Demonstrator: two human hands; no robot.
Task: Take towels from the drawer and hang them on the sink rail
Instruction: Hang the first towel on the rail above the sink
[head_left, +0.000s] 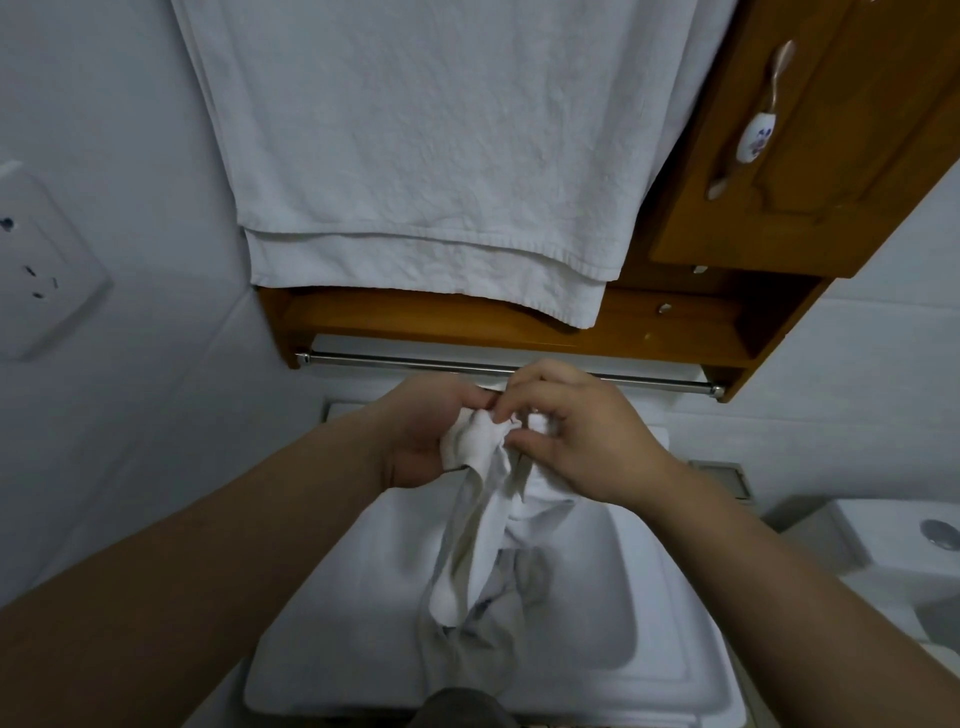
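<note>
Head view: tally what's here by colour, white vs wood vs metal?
White: 5 - hanging towel, held towel, sink, wall socket, toilet tank
Wood: 1 - cabinet
Metal: 1 - rail
Total: 7
Left hand and right hand both grip the held towel.

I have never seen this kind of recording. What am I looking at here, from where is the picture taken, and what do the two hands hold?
There is no machine here. A person wears a camera on the head, so this one picture looks forward and down along their own arms. The left hand and the right hand both grip a small white towel by its bunched top; the rest hangs down over the white sink. Just behind the hands runs a metal rail, fixed under a wooden cabinet. A large white towel already hangs higher up. A wall socket is at the left.
</note>
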